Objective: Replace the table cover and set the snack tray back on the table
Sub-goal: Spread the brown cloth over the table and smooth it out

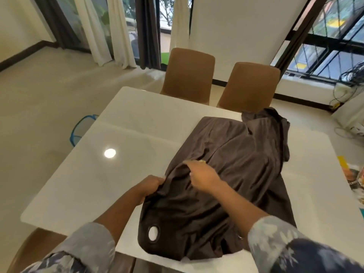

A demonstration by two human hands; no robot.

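Both forearms reach in from the bottom corners and converge toward the middle, bare from the wrists back to the patterned grey-blue sleeves point(88, 243) bunched near the elbows. The left grip point(151, 187) lies knuckles-up, wrist in line with the forearm, its fingers curled round a gathered edge of the table cover point(236, 164). The right grip point(203, 175) sits just beside it and a little farther out, back of the hand upward, fingers bent down and pinching a raised fold of the same cloth; the two are close but apart.

Three chairs point(189, 73), one table point(137, 125), one cover point(236, 154)
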